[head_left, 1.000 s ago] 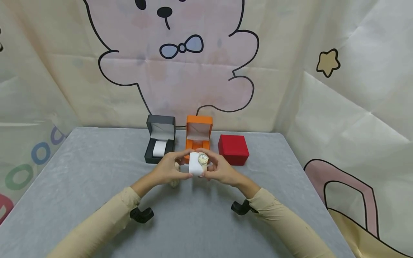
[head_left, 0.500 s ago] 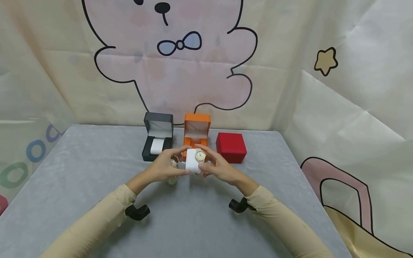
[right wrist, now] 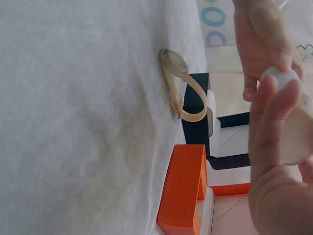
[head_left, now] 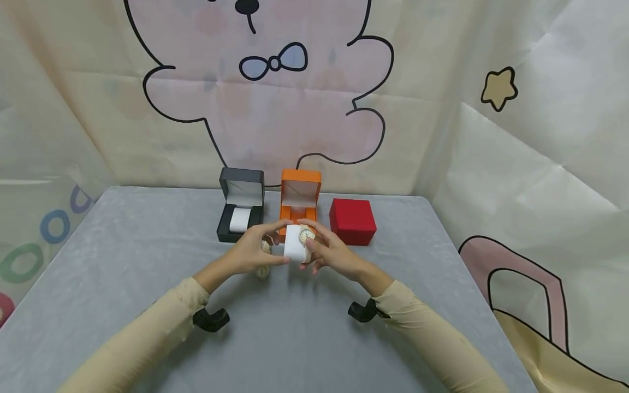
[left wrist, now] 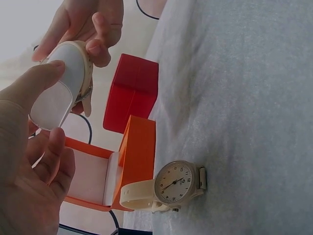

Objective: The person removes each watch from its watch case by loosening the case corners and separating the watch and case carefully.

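Observation:
Above the table, my left hand [head_left: 245, 252] pinches a white watch cushion [head_left: 294, 245] by its left end, with the thumb across the pale end face in the left wrist view. A cream-strapped wristwatch [head_left: 306, 234] goes round the right part of the cushion, its dial facing up toward the head camera. My right hand [head_left: 341, 257] holds the watch on the cushion, thumb at the dial's lower edge and other fingers around the far side. A second cream wristwatch [left wrist: 173, 182] stands on the table under my left hand, its strap in a loop.
Behind the hands, an opened orange watch box [head_left: 301, 188] stands between an opened black box [head_left: 241, 191] with a white cushion [head_left: 239, 220] inside and a closed red box [head_left: 352, 221]. A grey cloth covers the table [head_left: 285, 344]; a printed curtain [head_left: 422, 82] hangs behind.
The right thumb has moved up from the cushion's lower edge onto the watch's dial edge. The right fingers have shifted on the strap. The left hand keeps its grip on the cushion.

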The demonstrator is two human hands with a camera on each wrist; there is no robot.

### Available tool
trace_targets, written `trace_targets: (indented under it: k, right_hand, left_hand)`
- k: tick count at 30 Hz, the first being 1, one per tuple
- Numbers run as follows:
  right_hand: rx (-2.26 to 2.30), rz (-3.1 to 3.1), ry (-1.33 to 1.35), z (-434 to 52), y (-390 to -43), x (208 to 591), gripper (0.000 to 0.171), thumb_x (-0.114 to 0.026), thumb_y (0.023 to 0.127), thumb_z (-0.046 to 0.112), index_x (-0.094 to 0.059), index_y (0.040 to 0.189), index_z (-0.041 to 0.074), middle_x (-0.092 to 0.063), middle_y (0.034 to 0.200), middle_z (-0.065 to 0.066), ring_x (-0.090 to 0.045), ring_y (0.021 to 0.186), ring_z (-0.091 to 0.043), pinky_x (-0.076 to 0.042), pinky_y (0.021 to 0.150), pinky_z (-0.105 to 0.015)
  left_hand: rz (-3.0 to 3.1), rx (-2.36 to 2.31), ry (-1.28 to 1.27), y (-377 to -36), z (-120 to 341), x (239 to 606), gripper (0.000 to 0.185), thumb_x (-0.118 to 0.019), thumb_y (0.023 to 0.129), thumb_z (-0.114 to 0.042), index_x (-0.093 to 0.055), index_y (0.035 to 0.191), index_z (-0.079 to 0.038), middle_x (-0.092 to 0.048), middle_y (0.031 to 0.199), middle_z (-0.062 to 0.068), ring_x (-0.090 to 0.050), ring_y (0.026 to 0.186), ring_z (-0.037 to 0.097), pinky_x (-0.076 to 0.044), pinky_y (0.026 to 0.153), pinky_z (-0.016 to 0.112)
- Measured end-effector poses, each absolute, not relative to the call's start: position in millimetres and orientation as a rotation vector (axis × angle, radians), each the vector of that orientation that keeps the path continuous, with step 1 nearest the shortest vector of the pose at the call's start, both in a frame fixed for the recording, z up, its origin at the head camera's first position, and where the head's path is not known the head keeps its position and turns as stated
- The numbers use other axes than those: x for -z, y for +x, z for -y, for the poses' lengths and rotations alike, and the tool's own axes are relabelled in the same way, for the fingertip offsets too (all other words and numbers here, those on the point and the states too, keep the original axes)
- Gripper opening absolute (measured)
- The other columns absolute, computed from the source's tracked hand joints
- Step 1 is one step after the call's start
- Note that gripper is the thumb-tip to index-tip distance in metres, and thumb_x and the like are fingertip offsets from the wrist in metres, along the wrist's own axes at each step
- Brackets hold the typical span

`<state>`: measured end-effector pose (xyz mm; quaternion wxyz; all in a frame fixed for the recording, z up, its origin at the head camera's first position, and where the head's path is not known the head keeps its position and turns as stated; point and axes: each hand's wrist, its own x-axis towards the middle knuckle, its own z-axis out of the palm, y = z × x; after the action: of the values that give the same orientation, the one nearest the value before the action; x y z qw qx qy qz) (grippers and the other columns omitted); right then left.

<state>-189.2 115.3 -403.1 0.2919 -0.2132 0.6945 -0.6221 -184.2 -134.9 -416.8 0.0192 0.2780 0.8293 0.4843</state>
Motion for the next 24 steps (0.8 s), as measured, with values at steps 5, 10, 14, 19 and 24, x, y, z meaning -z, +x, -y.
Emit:
trace_targets:
  k: [5,10,14,19,24]
  right_hand:
    - [1.621,-1.838,-0.525,-116.1,-191.2,399.7,0.05,-0.045,0.109,0.025,-0.03,0.156,0.032,-0.051,0.129,-0.01,-0.073,0.089,-0.024,-0.058,0.064,-0.028]
    - [1.619,-1.816,-0.508,-116.4,-190.8,398.9,0.049,-0.047,0.108,0.024,-0.029,0.154,0.03,-0.051,0.128,-0.01,-0.073,0.088,-0.022,-0.057,0.065,-0.026]
    - [1.63,-1.799,-0.495,-116.9,-189.8,400.6,0.049,-0.048,0.108,0.025,-0.027,0.153,0.028,-0.051,0.127,-0.011,-0.072,0.088,-0.022,-0.057,0.069,-0.025]
    - [1.648,-1.76,-0.502,-116.4,-188.6,401.6,0.052,-0.046,0.108,0.025,-0.022,0.154,0.024,-0.05,0.127,-0.01,-0.072,0.09,-0.023,-0.057,0.072,-0.024]
    - [1.676,-1.734,-0.525,-116.3,-189.9,400.3,0.052,-0.045,0.109,0.024,-0.021,0.154,0.022,-0.052,0.124,-0.009,-0.072,0.089,-0.022,-0.057,0.071,-0.023]
  left_hand:
    - [-2.552,-1.497,0.856,-185.6,135.3,415.6,0.08,-0.089,0.078,-0.02,-0.052,0.148,-0.008,-0.07,0.101,0.012,-0.062,0.096,0.033,-0.053,0.089,0.053]
    - [-2.529,-1.508,0.839,-185.3,135.0,418.8,0.08,-0.088,0.078,-0.019,-0.052,0.148,-0.008,-0.068,0.102,0.018,-0.062,0.097,0.034,-0.053,0.09,0.053]
    - [-2.517,-1.54,0.826,-183.9,133.9,421.3,0.079,-0.088,0.078,-0.019,-0.053,0.147,-0.01,-0.068,0.101,0.013,-0.062,0.098,0.036,-0.054,0.09,0.049]
    - [-2.54,-1.572,0.85,-181.8,134.4,422.2,0.078,-0.089,0.077,-0.017,-0.054,0.146,-0.008,-0.067,0.096,0.005,-0.062,0.092,0.027,-0.054,0.087,0.034]
    - [-2.503,-1.615,0.852,-184.1,134.7,421.0,0.078,-0.089,0.076,-0.015,-0.054,0.145,-0.005,-0.066,0.095,0.007,-0.059,0.09,0.024,-0.054,0.087,0.036]
